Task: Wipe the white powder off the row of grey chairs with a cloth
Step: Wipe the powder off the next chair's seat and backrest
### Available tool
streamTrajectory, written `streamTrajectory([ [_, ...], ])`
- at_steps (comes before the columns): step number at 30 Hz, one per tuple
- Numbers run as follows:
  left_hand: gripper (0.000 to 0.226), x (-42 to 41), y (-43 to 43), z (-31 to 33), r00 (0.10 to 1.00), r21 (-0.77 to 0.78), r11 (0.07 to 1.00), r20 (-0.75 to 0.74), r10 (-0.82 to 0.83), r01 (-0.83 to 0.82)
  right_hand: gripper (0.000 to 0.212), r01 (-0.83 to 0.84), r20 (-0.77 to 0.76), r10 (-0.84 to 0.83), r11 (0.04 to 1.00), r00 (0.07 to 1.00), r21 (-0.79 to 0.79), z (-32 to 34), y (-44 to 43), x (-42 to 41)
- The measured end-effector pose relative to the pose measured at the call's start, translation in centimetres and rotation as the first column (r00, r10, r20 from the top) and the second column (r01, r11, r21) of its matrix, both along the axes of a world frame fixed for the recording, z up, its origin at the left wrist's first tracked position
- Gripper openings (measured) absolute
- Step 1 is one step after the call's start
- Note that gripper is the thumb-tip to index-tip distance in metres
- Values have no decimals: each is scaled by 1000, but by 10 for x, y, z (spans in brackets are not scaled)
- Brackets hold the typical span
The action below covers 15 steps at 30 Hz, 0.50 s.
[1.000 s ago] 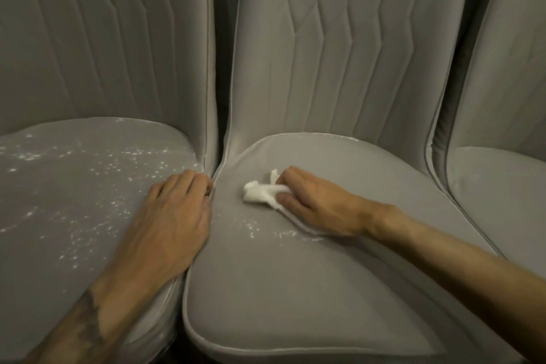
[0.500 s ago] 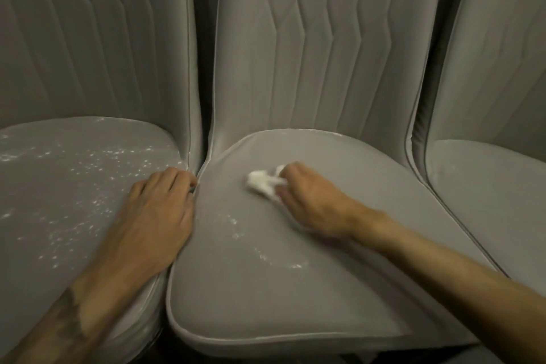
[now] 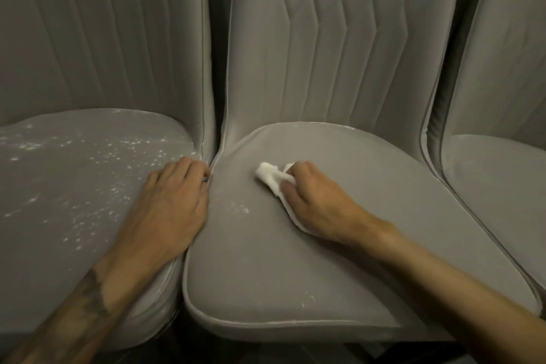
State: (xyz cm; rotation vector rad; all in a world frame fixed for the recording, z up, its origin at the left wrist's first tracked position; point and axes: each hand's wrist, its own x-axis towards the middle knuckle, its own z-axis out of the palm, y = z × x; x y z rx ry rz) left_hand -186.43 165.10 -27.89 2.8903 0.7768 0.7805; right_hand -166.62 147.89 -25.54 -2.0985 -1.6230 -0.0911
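On the left, the grey padded chair with a stitched back (image 3: 74,186) carries most of the white powder (image 3: 118,154), scattered in specks across its seat. Our left hand (image 3: 168,207) rests palm-down on that seat's inner edge, fingers close together with their tips at the gap between the seats, holding nothing.

The middle grey padded chair (image 3: 251,275) looks mostly clean, with faint traces just left of the crumpled white cloth (image 3: 270,174) and near the front edge. Our right hand (image 3: 319,204) presses the cloth onto this seat, fingers curled over it and the thumb pinning its side.

To do this well, we judge we should keep the cloth bunched under firm pressure and drag the traces toward one edge rather than scattering them.

The right grey padded chair (image 3: 496,180) shows no clear specks.

We count three chairs, two hands and one cloth.
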Motion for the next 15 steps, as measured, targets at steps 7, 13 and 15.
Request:
streamTrajectory([
  [7, 13, -1, 7, -3, 998, -93, 996, 55, -13, 18, 21, -407, 63, 408, 913, 911, -26, 7, -1, -54],
  [13, 13, -2, 3, -1, 996, -125, 992, 90, -10, 22, 27, 12, 30, -9, 995, 1000, -96, 0, 96, 13],
  [15, 14, -2, 5, -2, 994, -131, 991, 108, -8, 22, 25, -33, 59, 38, 996, 998, -78, -1, 99, -4],
])
